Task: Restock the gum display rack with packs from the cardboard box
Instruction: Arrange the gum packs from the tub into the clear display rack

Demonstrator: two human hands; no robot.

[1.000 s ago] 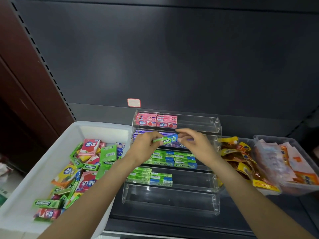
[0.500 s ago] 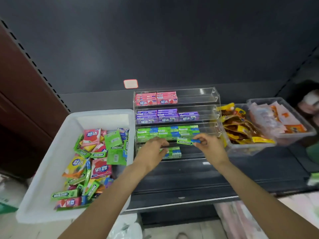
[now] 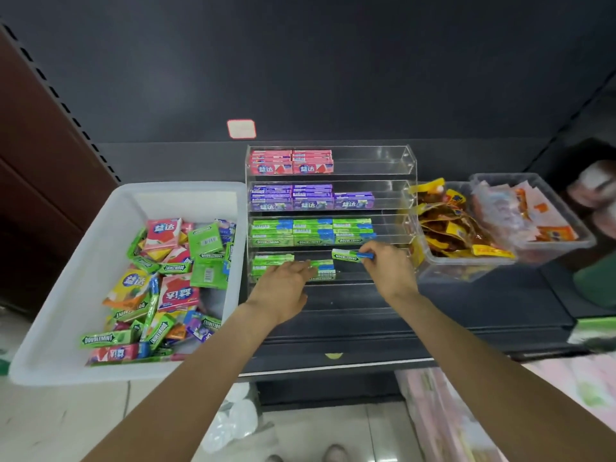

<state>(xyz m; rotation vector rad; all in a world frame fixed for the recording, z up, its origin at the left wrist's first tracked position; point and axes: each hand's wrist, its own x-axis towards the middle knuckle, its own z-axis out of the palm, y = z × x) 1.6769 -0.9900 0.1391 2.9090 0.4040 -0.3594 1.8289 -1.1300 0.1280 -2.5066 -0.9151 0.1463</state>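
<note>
Green pack (image 3: 346, 255) pinched in your right hand (image 3: 388, 271), fingers curled on its blue end, pack held level at mouth of rack's (image 3: 408, 168) fourth tier, right of the packs already there. Your left hand (image 3: 283, 288) lies flat, fingers straight, on green stack (image 3: 270, 261) in that tier, gripping nothing. Bin (image 3: 66, 295) of loose packs sits left of rack. Risk: pack enters skewed, catches clear front lip, or shoves neighbours out of line. Pinch only at one end, so free end may droop.

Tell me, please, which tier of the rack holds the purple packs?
The second tier from the top: pink packs sit above it, green ones below.
</note>
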